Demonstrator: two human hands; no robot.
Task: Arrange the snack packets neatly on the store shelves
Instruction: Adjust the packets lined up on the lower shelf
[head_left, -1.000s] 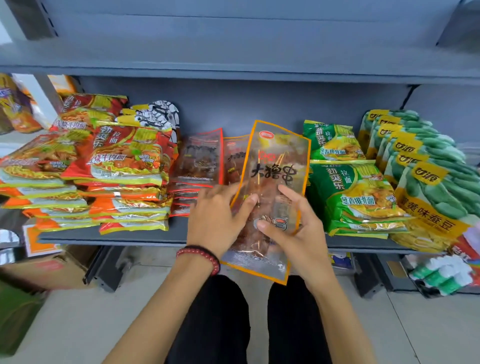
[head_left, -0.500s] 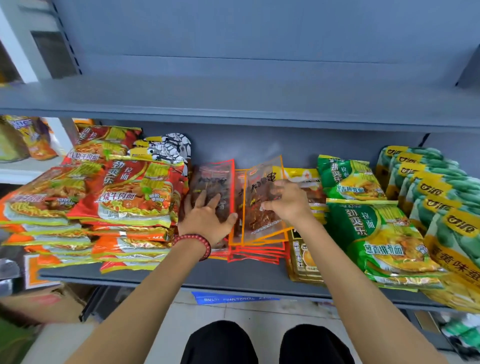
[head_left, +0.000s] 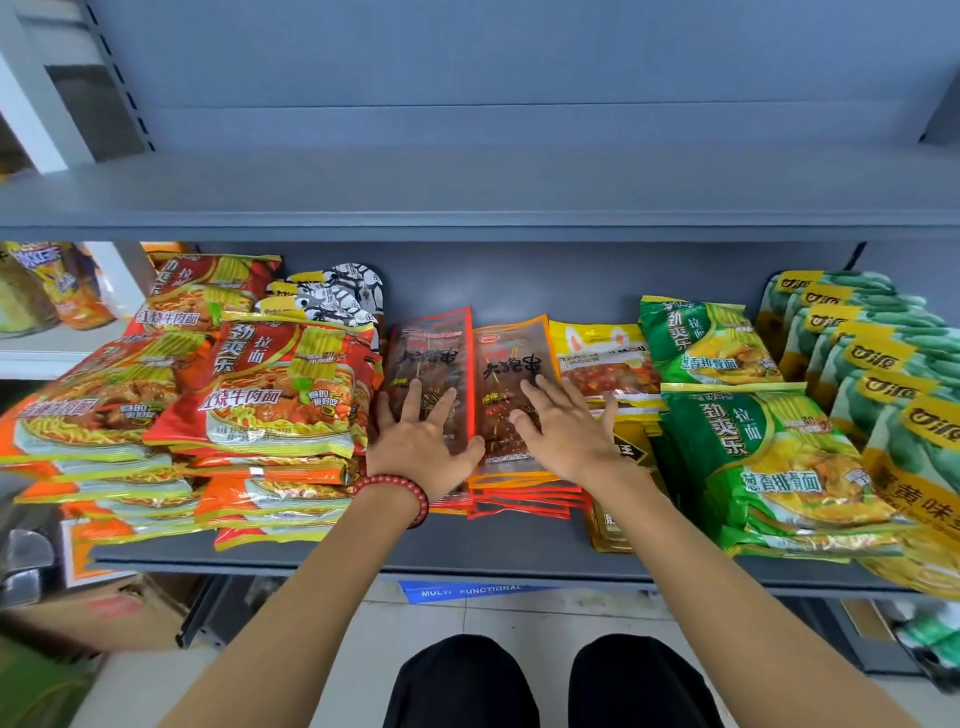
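We've got both hands flat, gripping nothing: left hand (head_left: 423, 441) on the red-edged packet (head_left: 431, 353), right hand (head_left: 563, 431) on the orange-edged packet (head_left: 511, 358) under its palm, long axis in line with the hand, on the shelf (head_left: 467, 551)

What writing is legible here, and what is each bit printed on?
"红烧牛肉面": red noodle packet
"葱香排骨面": green noodle packet
"甘源": green bean packets
"MULTI FUNCTIONAL": blue sign below the shelf
Clear middle packets: lettering too unclear.
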